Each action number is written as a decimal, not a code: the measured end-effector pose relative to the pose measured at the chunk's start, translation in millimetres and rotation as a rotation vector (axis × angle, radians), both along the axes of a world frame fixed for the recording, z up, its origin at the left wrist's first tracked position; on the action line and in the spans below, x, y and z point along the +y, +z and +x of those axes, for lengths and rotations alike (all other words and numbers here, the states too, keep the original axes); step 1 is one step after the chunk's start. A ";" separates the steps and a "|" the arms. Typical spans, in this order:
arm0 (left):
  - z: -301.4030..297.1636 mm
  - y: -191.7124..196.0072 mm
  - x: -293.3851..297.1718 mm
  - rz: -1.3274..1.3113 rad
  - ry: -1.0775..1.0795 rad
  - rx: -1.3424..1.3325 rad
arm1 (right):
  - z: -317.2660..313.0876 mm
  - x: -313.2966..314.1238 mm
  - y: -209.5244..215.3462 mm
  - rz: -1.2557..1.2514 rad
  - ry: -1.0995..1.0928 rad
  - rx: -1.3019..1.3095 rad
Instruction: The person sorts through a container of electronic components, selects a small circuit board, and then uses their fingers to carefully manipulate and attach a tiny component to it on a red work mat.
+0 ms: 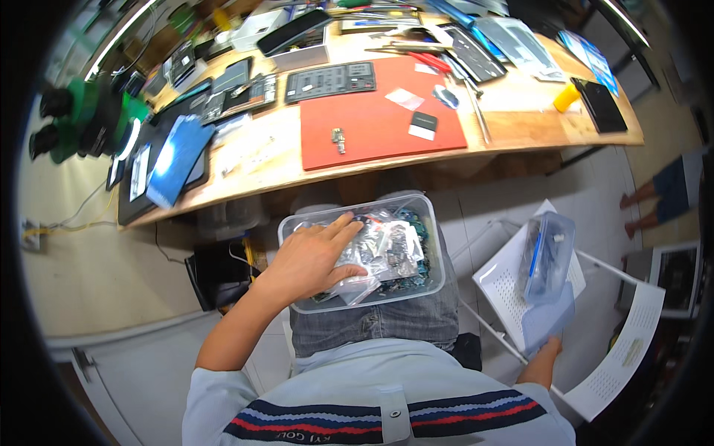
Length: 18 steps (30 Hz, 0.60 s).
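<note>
A clear plastic box point(439, 286) rests on my lap, filled with small clear bags point(383, 249) and bluish-green circuit board pieces point(425, 276). My left hand point(316, 253) lies on the bags with its fingers stretched and thumb apart. Off to the right, my right hand point(549, 349) grips the lower edge of a translucent plastic lid point(549, 318), its fingers partly hidden. That lid overlaps a white perforated chair point(500, 279). Another clear container point(550, 256), with something blue inside, sits on the chair's seat.
Ahead stands a wooden workbench point(513, 126) with a red mat point(372, 123) bearing small phone parts. Phones, tools and a black phone point(601, 105) crowd it. A green microscope point(89, 119) stands left. Another person's legs point(647, 195) show at far right.
</note>
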<state>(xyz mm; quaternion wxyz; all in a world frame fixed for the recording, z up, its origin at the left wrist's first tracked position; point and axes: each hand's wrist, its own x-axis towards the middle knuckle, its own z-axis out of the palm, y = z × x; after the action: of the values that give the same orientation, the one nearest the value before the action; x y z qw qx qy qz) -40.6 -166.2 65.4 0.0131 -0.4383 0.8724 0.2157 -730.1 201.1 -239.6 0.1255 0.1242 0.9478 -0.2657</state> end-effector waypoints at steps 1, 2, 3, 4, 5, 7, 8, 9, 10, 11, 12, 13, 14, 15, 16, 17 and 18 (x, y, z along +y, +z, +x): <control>2.8 -0.4 2.6 0.014 0.036 0.028 | -2.9 2.9 3.7 0.011 0.001 0.002; 5.8 -0.5 5.6 0.006 0.071 0.083 | -4.1 7.9 6.9 0.030 0.000 0.000; 7.6 -1.2 8.1 -0.102 0.060 0.141 | -6.4 9.4 8.8 0.045 0.006 0.001; 10.0 -1.9 11.2 -0.118 0.094 0.152 | -8.5 10.4 9.6 0.069 0.009 0.004; 12.2 -3.0 12.9 -0.138 0.122 0.177 | -11.6 8.7 10.0 0.087 0.022 0.010; 16.1 -6.3 16.3 -0.222 0.184 0.316 | -17.7 6.4 10.8 0.133 0.038 0.012; 19.2 -7.1 19.4 -0.244 0.205 0.339 | -20.5 5.4 11.0 0.152 0.032 0.014; 21.6 -8.0 22.2 -0.259 0.226 0.371 | -23.8 6.1 12.6 0.167 0.030 0.019; 23.5 -8.9 25.3 -0.261 0.242 0.410 | -26.9 7.9 14.4 0.184 0.031 0.020; 26.3 -9.2 28.2 -0.287 0.260 0.435 | -29.9 11.7 16.6 0.201 0.036 0.024; 30.9 -8.5 31.9 -0.303 0.279 0.468 | -32.9 16.1 18.2 0.217 0.036 0.029; 34.5 -8.3 35.1 -0.316 0.297 0.517 | -36.2 23.3 21.4 0.231 0.033 0.030; 37.5 -8.8 36.7 -0.363 0.335 0.532 | -38.9 29.1 22.5 0.250 0.036 0.034; 40.8 -9.4 38.8 -0.411 0.376 0.562 | -42.8 36.9 26.6 0.264 0.035 0.038; 44.1 -10.7 40.7 -0.440 0.432 0.593 | -46.8 42.4 30.3 0.284 0.032 0.057; 47.2 -12.8 42.7 -0.437 0.489 0.592 | -50.7 48.7 37.0 0.367 0.097 0.036; 48.5 -16.7 44.3 -0.402 0.556 0.604 | -54.9 51.7 45.7 0.347 0.041 0.130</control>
<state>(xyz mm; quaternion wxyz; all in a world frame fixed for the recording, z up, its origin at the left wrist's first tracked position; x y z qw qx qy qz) 7.8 -121.9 48.7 -0.3854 -0.5671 0.7111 0.1557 -785.0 252.8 -193.9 0.0460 0.1074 0.9878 -0.1031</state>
